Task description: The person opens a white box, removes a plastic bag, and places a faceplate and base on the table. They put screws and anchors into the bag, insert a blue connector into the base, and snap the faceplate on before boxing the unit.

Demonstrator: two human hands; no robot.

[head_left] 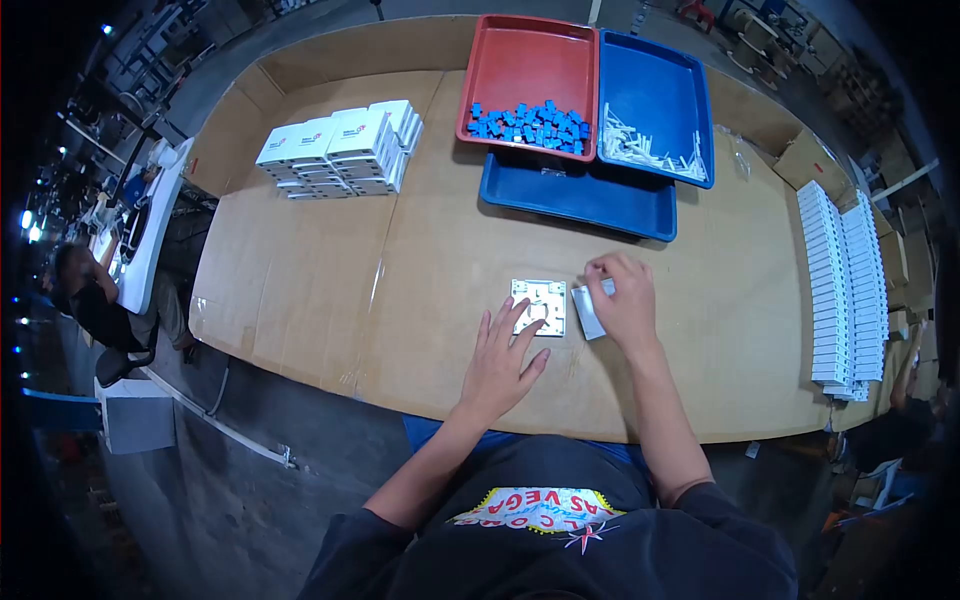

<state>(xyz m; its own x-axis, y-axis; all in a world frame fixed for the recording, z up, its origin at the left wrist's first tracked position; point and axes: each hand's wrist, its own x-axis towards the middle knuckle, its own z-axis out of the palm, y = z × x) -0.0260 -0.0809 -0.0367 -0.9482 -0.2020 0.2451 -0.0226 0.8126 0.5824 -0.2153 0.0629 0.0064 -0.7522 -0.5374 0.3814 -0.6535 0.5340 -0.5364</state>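
A square white plate with cutouts (552, 318) lies flat on the cardboard-covered table. My left hand (496, 362) rests on its left side with fingers spread. Just right of the plate is a pale flat piece (587, 314), tilted at an angle. My right hand (622, 298) is over that piece's upper right part, its fingers bent and pressed together. A small light-coloured bit shows at the fingertips, too small to name.
Beyond the hands stand a red tray (530, 60) of blue parts, a blue tray (655, 80) of white sticks and a lower blue tray (580, 200). White boxes (345, 150) are stacked left, white pieces (825, 290) right. A person (95, 300) sits far left.
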